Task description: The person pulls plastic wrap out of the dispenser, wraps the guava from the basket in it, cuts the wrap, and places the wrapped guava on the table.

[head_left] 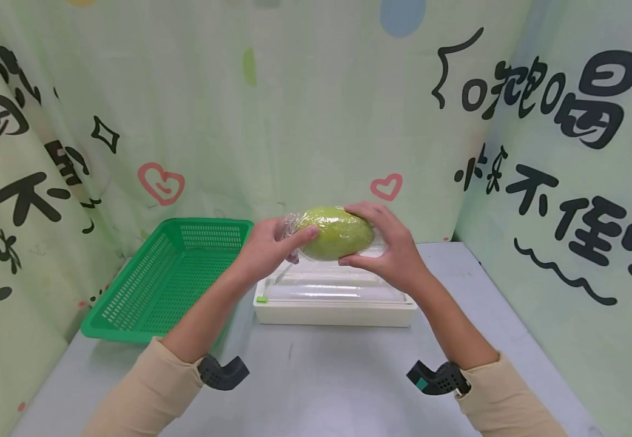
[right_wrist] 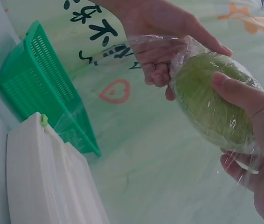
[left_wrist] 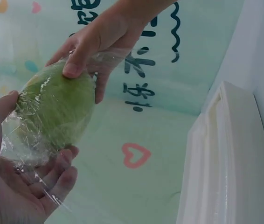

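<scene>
A green, oval, mango-like fruit [head_left: 333, 233] wrapped in clear cling film [head_left: 291, 226] is held in the air between both hands. My left hand [head_left: 265, 247] grips its left end, thumb on the near side, where the film bunches up. The right hand [head_left: 394, 247] holds the opposite end between thumb and fingers. In the left wrist view, creased film [left_wrist: 34, 135] covers the fruit and a loose part trails below the left fingers. Below and behind the fruit, a white cling film dispenser box [head_left: 335, 314] lies on the table, a film roll [head_left: 335, 293] showing inside.
A green perforated plastic basket [head_left: 165, 285] stands on the table to the left of the box. The white table [head_left: 327, 376] runs back to a printed curtain [head_left: 305, 121], which also hangs along the left and right sides.
</scene>
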Motion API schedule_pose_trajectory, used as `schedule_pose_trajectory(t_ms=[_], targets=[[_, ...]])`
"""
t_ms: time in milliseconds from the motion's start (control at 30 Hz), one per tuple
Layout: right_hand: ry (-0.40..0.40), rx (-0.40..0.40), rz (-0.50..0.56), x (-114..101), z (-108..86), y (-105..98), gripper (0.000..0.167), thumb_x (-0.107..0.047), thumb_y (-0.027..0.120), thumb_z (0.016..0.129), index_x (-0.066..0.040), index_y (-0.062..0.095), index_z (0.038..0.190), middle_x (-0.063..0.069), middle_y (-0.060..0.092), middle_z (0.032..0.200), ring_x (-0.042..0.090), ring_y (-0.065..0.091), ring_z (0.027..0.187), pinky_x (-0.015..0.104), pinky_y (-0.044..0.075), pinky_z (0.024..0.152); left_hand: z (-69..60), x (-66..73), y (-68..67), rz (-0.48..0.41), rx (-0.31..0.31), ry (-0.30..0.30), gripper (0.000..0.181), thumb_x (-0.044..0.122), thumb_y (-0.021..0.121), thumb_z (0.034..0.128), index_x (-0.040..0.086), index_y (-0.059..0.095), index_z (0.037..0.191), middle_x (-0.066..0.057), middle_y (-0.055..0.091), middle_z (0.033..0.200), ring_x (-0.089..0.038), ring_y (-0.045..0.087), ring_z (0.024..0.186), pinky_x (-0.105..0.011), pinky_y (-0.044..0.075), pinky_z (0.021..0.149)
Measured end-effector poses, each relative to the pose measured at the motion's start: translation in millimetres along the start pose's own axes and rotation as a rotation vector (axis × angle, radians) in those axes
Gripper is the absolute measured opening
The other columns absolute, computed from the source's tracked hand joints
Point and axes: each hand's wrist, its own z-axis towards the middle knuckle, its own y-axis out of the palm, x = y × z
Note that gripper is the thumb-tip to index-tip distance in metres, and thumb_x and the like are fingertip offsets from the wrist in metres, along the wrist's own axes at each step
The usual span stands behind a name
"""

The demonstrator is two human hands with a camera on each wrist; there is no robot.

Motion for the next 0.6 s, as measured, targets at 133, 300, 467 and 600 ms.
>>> schedule_pose_trajectory(t_ms=[133, 300, 467, 600], targets=[[0.064, -0.012, 0.012, 4, -2.1, 2, 0.075, -0.022, 0.089, 0.067, -0.023, 0.056, 0.133, -0.002, 0.057, 0.131, 0.014, 0.052, 0.121, 0.021, 0.051, 0.090, -0.8, -2.6, -1.1, 0.071, 0.042, -0.021, 0.056, 0.059, 0.056, 0.0897, 0.014, 0.059, 0.123, -0.006, 0.065, 0.118, -0.030, 0.063, 0.101, -0.041, 0.055, 0.084], [0.210, -0.037, 0.046, 8, -2.9, 2, 0.067, -0.028, 0.085, 0.073, -0.026, 0.056, 0.133, -0.002, 0.058, 0.129, 0.016, 0.054, 0.112, 0.029, 0.054, 0.083, -3.3, -8.0, 1.3, 0.148, 0.233, 0.331, 0.062, 0.041, 0.071, 0.0859, 0.019, 0.048, 0.139, 0.001, 0.053, 0.139, -0.019, 0.050, 0.126, -0.044, 0.043, 0.105], [0.309, -0.071, 0.086, 13, -4.6, 4, 0.059, -0.032, 0.081, 0.078, -0.023, 0.057, 0.131, 0.002, 0.061, 0.123, 0.020, 0.057, 0.101, 0.028, 0.056, 0.075, 0.2, -14.6, 8.7, 0.363, 0.237, 0.705, 0.072, 0.032, 0.085, 0.0726, 0.016, 0.053, 0.135, -0.001, 0.052, 0.140, -0.018, 0.042, 0.136, -0.046, 0.037, 0.111], [0.384, -0.096, 0.139, 17, -6.0, 7, 0.052, -0.036, 0.076, 0.083, -0.021, 0.058, 0.129, 0.005, 0.062, 0.120, 0.022, 0.058, 0.100, 0.028, 0.056, 0.076, 6.0, -27.0, 16.6, 0.582, 0.172, 0.755, 0.088, 0.040, 0.088, 0.0670, 0.016, 0.045, 0.141, -0.002, 0.048, 0.144, -0.023, 0.036, 0.140, -0.049, 0.034, 0.112]])
